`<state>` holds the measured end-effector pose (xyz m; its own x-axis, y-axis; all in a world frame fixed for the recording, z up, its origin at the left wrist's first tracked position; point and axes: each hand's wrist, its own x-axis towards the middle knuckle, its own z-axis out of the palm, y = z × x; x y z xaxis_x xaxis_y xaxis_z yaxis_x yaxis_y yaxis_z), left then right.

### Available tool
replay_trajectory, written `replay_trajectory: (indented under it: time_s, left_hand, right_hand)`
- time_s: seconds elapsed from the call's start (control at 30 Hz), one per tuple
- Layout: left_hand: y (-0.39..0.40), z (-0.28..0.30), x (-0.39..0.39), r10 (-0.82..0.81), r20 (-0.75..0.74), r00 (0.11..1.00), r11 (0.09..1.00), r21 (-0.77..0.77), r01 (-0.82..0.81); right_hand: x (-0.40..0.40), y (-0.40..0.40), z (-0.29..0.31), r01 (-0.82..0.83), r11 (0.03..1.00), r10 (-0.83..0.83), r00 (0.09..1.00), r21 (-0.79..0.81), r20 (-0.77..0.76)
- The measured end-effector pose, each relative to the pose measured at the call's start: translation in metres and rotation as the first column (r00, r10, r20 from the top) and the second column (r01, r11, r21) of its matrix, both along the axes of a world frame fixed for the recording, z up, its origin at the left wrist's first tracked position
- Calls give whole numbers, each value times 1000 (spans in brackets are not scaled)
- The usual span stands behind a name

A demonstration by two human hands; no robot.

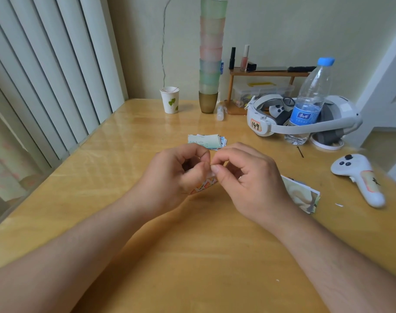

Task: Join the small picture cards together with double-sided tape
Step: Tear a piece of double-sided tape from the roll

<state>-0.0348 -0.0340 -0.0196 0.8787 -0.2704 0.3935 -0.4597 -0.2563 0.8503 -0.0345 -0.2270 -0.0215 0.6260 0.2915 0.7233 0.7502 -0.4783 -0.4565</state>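
Hands meet above the wooden table (pixel 147 233): my left hand (pixel 176 175) curls its fingers around a small picture card (pixel 202 186) with an orange pattern, while my right hand (pixel 251 179) pinches thumb and forefinger at the card's upper edge. Whether tape sits between those fingertips, I cannot tell. Just beyond my knuckles lies a stack of cards (pixel 206 141); another card pile (pixel 303 195) rests beside my right wrist. Farther right lies a white controller (pixel 359 177), with a water bottle (pixel 309 102) and a headset (pixel 305 119) behind it.
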Motion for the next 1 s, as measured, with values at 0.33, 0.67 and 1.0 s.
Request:
replay_trajectory:
  time_s: [0.33,0.67,1.0]
  left_hand:
    - [-1,5,1,33,-32,999,995,-88,-36]
    - [9,5,8,172,-35,984,968,-177,-176]
    - [21,-9,7,-27,246,969,795,593,-128]
  right_hand:
    - [-1,5,-1,-75,992,79,996,106,-31]
    - [-7,6,5,-135,904,301,874,405,-381]
    - [-10,6,23,229,543,688,430,808,-584]
